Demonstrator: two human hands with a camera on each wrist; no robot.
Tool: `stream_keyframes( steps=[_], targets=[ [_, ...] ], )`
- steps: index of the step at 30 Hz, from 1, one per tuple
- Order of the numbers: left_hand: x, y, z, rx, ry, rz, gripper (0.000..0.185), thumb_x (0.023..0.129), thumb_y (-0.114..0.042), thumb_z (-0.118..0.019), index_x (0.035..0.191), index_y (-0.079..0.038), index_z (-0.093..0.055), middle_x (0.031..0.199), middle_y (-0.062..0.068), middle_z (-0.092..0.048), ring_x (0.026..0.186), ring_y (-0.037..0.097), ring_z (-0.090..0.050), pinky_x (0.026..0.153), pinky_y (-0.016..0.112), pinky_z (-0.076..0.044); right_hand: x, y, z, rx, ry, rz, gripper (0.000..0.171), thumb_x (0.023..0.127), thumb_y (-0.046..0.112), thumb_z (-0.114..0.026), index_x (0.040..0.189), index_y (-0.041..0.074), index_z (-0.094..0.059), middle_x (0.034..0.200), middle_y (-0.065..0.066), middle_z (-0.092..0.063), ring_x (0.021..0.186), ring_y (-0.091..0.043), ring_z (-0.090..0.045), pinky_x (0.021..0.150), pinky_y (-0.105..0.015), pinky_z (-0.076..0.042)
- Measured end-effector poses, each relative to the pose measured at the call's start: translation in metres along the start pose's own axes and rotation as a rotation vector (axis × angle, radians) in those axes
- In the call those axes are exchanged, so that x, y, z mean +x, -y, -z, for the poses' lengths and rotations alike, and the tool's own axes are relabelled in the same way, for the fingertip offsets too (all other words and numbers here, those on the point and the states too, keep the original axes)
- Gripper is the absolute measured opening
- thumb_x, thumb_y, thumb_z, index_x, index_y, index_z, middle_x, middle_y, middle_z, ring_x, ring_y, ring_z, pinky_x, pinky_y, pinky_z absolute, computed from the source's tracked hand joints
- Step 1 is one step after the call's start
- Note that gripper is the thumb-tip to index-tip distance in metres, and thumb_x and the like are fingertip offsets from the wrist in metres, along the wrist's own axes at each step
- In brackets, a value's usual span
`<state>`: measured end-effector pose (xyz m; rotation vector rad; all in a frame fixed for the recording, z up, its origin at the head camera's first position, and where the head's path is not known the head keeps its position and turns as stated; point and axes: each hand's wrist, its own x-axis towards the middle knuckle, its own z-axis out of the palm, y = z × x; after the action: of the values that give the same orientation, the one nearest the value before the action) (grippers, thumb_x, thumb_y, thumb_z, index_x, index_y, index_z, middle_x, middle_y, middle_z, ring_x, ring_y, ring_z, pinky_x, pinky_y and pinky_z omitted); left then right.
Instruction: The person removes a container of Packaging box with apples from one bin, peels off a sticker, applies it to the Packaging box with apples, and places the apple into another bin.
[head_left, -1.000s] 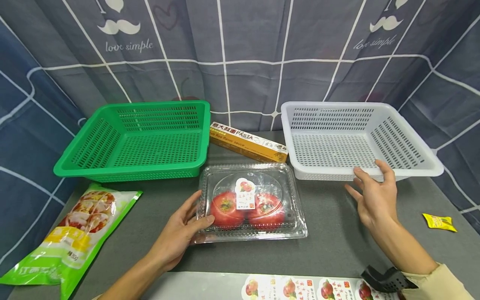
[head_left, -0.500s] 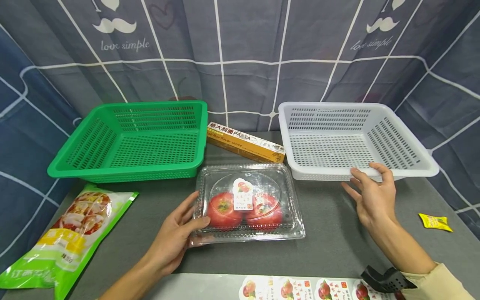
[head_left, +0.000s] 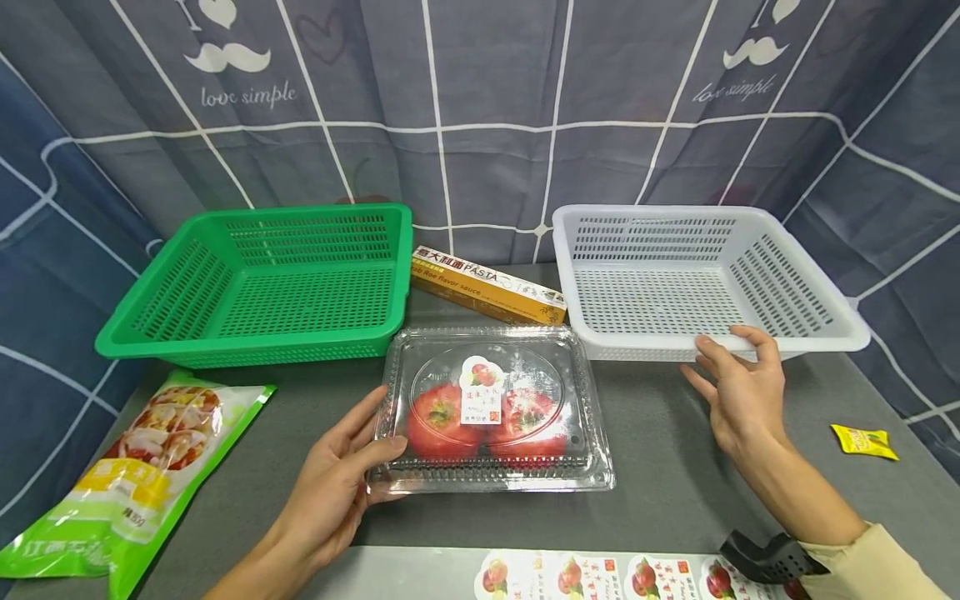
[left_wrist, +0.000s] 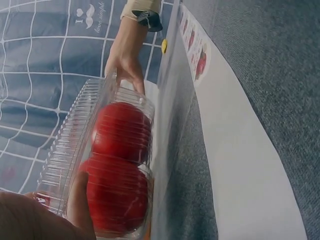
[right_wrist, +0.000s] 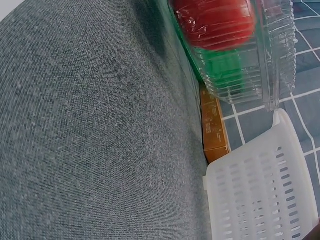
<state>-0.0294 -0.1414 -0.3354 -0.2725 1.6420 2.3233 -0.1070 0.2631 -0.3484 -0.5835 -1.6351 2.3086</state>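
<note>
A clear lidded plastic fruit box (head_left: 491,475) is in the middle of the head view. Two red apples (head_left: 442,421) show through its lid, which bears a white apple label (head_left: 481,392). My left hand (head_left: 326,483) grips the box's left edge, thumb on top and fingers beneath. In the left wrist view, the thumb (left_wrist: 80,207) lies along the box's side. My right hand (head_left: 746,404) is at the front rim of the white basket (head_left: 652,346), with loosely bent fingers over and before the rim; firm contact cannot be told.
A green basket (head_left: 255,350) stands back left. Between the baskets lies a pasta box (head_left: 487,287). A green food bag (head_left: 142,467) is at left, a yellow wrapped sweet (head_left: 864,442) at right. A label strip (head_left: 420,575) lies along the front, and a patterned curtain (head_left: 495,67) hangs behind.
The fruit box, held in my left hand, comes slightly nearer the camera, its front edge lower in view. My right hand stays at the white basket's rim. The head view shifts slightly.
</note>
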Motion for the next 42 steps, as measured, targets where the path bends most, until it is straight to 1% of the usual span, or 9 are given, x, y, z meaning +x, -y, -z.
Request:
stream_keyframes(
  steps=[5, 8, 13, 20, 24, 28, 33, 38, 42],
  targets=[
    [-0.003, -0.001, 0.0, 0.007, -0.007, -0.001, 0.078, 0.091, 0.0, -0.063, 0.157, -0.014, -0.024, 0.156, 0.009, -0.031, 0.118, 0.025, -0.057, 0.07, 0.039, -0.058, 0.0, -0.001, 0.0, -0.024, 0.01, 0.011, 0.044, 0.093, 0.01, -0.068, 0.123, 0.024, -0.039, 0.121, -0.01, -0.034, 0.11, -0.022, -0.049, 0.084, -0.029, -0.054],
    [-0.007, -0.002, 0.002, -0.004, 0.001, -0.001, 0.076, 0.092, 0.001, -0.061, 0.157, -0.014, -0.024, 0.155, 0.01, -0.031, 0.117, 0.026, -0.058, 0.073, 0.039, -0.058, 0.0, -0.001, 0.001, -0.04, 0.022, 0.016, 0.045, 0.093, 0.012, -0.069, 0.125, 0.024, -0.039, 0.122, -0.01, -0.032, 0.112, -0.023, -0.047, 0.086, -0.03, -0.053],
    [-0.013, -0.009, 0.002, -0.067, 0.078, -0.034, 0.077, 0.093, 0.004, -0.058, 0.158, -0.013, -0.019, 0.156, 0.012, -0.026, 0.123, 0.026, -0.053, 0.082, 0.047, -0.053, 0.0, -0.001, 0.002, -0.036, 0.013, 0.014, 0.047, 0.091, 0.012, -0.071, 0.125, 0.024, -0.04, 0.12, -0.011, -0.032, 0.11, -0.024, -0.048, 0.084, -0.029, -0.054],
    [-0.009, -0.026, -0.008, -0.072, 0.142, -0.099, 0.075, 0.095, 0.003, -0.056, 0.158, -0.011, -0.018, 0.154, 0.012, -0.03, 0.126, 0.027, -0.052, 0.081, 0.051, -0.053, -0.001, -0.003, 0.003, -0.058, 0.02, 0.019, 0.044, 0.093, 0.013, -0.069, 0.124, 0.025, -0.039, 0.12, -0.01, -0.031, 0.108, -0.021, -0.048, 0.084, -0.028, -0.054],
    [-0.001, -0.035, -0.017, -0.068, 0.152, -0.119, 0.073, 0.095, 0.004, -0.054, 0.157, -0.011, -0.019, 0.155, 0.01, -0.03, 0.128, 0.027, -0.051, 0.081, 0.051, -0.053, -0.001, -0.004, 0.002, -0.061, 0.019, 0.026, 0.048, 0.093, 0.013, -0.069, 0.129, 0.023, -0.037, 0.12, -0.01, -0.03, 0.109, -0.022, -0.048, 0.084, -0.027, -0.054],
    [0.007, -0.044, -0.026, -0.081, 0.147, -0.124, 0.074, 0.095, 0.003, -0.054, 0.158, -0.01, -0.017, 0.158, 0.007, -0.026, 0.135, 0.024, -0.042, 0.082, 0.049, -0.054, 0.0, -0.003, 0.001, -0.054, 0.018, 0.025, 0.049, 0.093, 0.014, -0.069, 0.129, 0.022, -0.038, 0.12, -0.01, -0.03, 0.11, -0.023, -0.048, 0.084, -0.028, -0.054],
    [0.024, -0.053, -0.04, -0.038, 0.116, -0.099, 0.073, 0.097, 0.0, -0.055, 0.158, -0.013, -0.017, 0.16, 0.005, -0.023, 0.14, 0.021, -0.034, 0.082, 0.043, -0.056, 0.0, -0.004, -0.001, -0.058, 0.036, 0.026, 0.047, 0.092, 0.015, -0.07, 0.127, 0.023, -0.039, 0.119, -0.01, -0.03, 0.11, -0.023, -0.047, 0.085, -0.028, -0.053],
    [0.051, -0.06, -0.066, -0.003, 0.109, -0.077, 0.071, 0.096, 0.0, -0.057, 0.157, -0.017, -0.025, 0.159, 0.001, -0.025, 0.136, 0.022, -0.039, 0.082, 0.047, -0.055, 0.001, -0.004, 0.001, -0.051, 0.025, 0.018, 0.049, 0.092, 0.015, -0.07, 0.129, 0.022, -0.038, 0.118, -0.01, -0.033, 0.102, -0.017, -0.053, 0.077, -0.024, -0.056],
    [0.07, -0.063, -0.09, -0.061, 0.095, -0.065, 0.071, 0.093, 0.0, -0.06, 0.155, -0.019, -0.031, 0.158, -0.001, -0.027, 0.136, 0.021, -0.039, 0.08, 0.05, -0.055, 0.001, -0.004, 0.002, -0.01, 0.028, 0.03, 0.041, 0.094, 0.009, -0.066, 0.124, 0.022, -0.041, 0.116, -0.012, -0.035, 0.093, -0.014, -0.058, 0.072, -0.025, -0.057]
  ],
)
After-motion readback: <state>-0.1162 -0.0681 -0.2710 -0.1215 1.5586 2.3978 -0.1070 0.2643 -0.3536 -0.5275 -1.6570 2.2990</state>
